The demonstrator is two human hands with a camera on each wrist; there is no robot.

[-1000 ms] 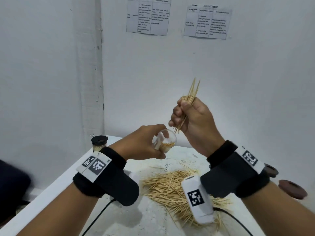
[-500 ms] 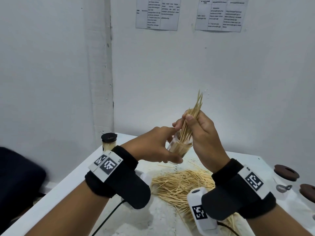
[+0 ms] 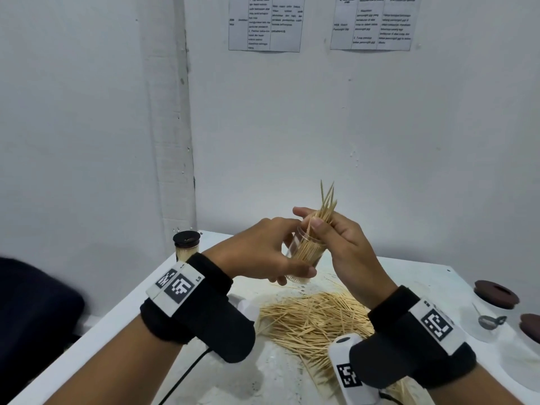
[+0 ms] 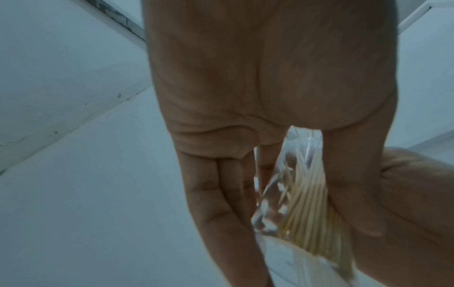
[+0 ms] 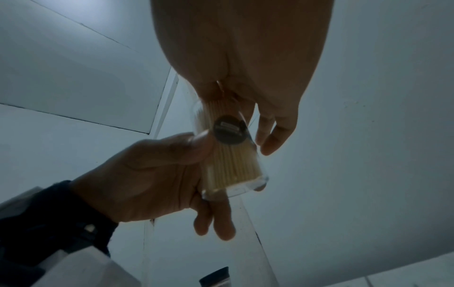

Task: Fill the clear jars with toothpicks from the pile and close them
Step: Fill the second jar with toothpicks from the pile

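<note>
My left hand grips a clear jar above the white table, tilted a little. The jar holds many toothpicks and bears a round dark sticker on its side. My right hand pinches a bundle of toothpicks whose lower ends stand inside the jar's mouth, tips poking up above my fingers. In the left wrist view the jar lies between my thumb and fingers. A loose pile of toothpicks is spread on the table below my hands.
A filled jar with a dark lid stands at the table's back left corner. Brown lids and a small metal ring piece lie at the right. A white wall rises close behind. A dark shape sits left of the table.
My right hand has brought the toothpick bundle down from above into the jar's mouth. My left hand has turned the jar from lying sideways to nearly upright.
</note>
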